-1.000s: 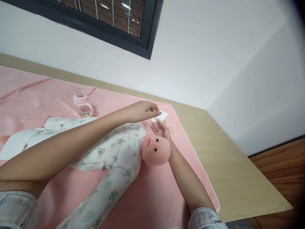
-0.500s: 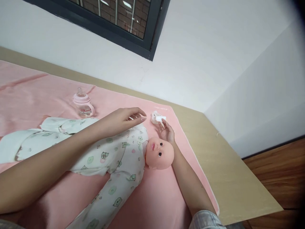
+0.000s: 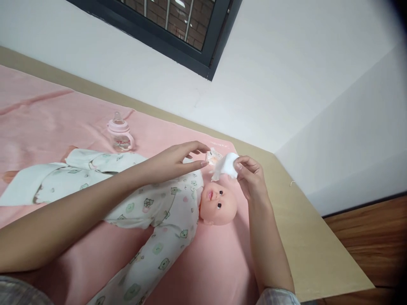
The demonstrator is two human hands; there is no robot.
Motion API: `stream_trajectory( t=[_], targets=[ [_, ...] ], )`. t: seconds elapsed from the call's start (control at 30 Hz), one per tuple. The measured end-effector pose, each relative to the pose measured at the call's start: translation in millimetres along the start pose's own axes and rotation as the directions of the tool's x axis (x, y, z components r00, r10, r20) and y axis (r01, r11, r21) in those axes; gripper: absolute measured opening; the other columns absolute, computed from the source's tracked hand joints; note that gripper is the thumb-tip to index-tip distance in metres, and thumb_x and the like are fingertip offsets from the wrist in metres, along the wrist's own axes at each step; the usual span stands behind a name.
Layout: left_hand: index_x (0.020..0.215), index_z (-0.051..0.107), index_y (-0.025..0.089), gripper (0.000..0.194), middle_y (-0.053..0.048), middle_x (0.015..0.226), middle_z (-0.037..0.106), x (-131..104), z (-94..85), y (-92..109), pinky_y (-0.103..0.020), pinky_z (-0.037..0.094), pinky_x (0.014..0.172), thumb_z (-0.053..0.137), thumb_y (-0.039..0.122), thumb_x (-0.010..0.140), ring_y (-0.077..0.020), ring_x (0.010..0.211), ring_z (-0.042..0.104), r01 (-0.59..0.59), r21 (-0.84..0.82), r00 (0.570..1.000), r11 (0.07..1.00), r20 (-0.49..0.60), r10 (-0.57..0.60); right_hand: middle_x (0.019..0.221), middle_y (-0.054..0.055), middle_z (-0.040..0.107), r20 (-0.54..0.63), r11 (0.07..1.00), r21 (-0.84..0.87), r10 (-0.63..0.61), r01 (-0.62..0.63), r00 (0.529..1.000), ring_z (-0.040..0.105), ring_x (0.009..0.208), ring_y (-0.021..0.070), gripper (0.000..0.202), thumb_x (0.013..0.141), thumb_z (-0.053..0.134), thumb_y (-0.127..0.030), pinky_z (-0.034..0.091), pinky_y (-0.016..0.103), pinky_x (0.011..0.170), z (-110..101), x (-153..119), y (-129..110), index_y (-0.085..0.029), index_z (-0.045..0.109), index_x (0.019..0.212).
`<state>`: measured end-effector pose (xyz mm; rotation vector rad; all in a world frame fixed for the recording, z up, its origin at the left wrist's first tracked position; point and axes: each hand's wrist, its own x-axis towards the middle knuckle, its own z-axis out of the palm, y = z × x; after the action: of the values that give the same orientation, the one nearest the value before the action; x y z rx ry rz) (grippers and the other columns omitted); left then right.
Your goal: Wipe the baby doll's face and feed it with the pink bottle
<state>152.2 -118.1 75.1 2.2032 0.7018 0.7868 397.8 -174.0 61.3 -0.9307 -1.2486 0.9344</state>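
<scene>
Pinched between the thumb and fingers of my right hand (image 3: 252, 176) is a white gauze-like cloth (image 3: 228, 166), raised above the head of a baby doll (image 3: 219, 204). My left hand (image 3: 179, 160) hovers over the doll's chest, its thumb and fingers apart and nothing in them. The doll lies on its back in a white printed outfit (image 3: 159, 199), its head toward the right. Behind the cloth, a small clear-and-white packet (image 3: 213, 156) rests on the pink blanket (image 3: 190, 271), partly covered by my left fingertips and the cloth.
A pink-topped baby bottle (image 3: 121, 133) stands on the blanket beyond the doll's legs. The wooden tabletop (image 3: 286, 220) shows past the blanket's right edge. A white wall (image 3: 165, 97) with a dark window frame (image 3: 203, 63) bounds the far side.
My right hand has picked the white cloth up from the packet and lifted it toward the right, above the doll's head. My left hand stays open over the doll as the view shifts slightly.
</scene>
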Motion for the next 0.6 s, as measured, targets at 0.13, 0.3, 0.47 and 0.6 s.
stream_trajectory(
  t=[0.13,0.3,0.47,0.6],
  targets=[
    [0.139,0.047,0.029,0.047,-0.004,0.146,0.048,1.2,3.2,-4.5,-0.033,0.043,0.105,0.049,0.051,0.097,-0.0219,0.132,0.046,-0.056,-0.205,0.977,0.977,0.189,0.095,0.078,0.000,0.062,0.268,0.989,-0.150,0.050,-0.009,0.962,0.054,0.064,0.0083,0.013,0.072,0.080,-0.028,0.048,0.021,0.057,21.3,-24.1,-20.3,-0.022,0.072,0.080],
    [0.120,0.063,0.026,0.032,-0.005,0.118,0.067,4.2,-3.2,-6.3,-0.028,0.053,0.085,0.065,0.037,0.090,-0.0216,0.106,0.065,0.124,-0.478,0.833,0.870,0.527,0.170,0.083,0.001,0.061,0.426,0.975,-0.217,0.054,0.044,0.903,0.054,0.067,0.0080,0.010,0.081,0.073,-0.025,0.047,0.020,0.056,27.6,-36.5,-33.2,-0.025,0.075,0.091],
    [0.085,0.071,0.018,0.019,0.000,0.076,0.066,3.0,-6.0,-6.5,-0.021,0.045,0.057,0.074,0.036,0.082,-0.0148,0.068,0.062,0.141,-0.339,0.875,0.930,0.482,0.043,0.090,0.002,0.062,0.367,0.974,-0.218,0.015,0.070,0.930,0.055,0.075,0.0098,0.014,0.082,0.071,-0.025,0.050,0.024,0.063,25.8,-34.1,-35.9,-0.027,0.074,0.096],
    [0.079,0.072,0.019,0.016,0.000,0.077,0.063,2.2,-6.7,-4.1,-0.021,0.044,0.059,0.073,0.034,0.084,-0.0128,0.069,0.059,-0.028,-0.283,0.939,0.959,0.321,0.123,0.104,0.002,0.063,0.276,0.960,-0.280,0.064,0.017,0.959,0.049,0.066,0.0067,0.019,0.082,0.071,-0.029,0.049,0.024,0.061,24.8,-31.0,-33.3,-0.027,0.071,0.101]
  ],
)
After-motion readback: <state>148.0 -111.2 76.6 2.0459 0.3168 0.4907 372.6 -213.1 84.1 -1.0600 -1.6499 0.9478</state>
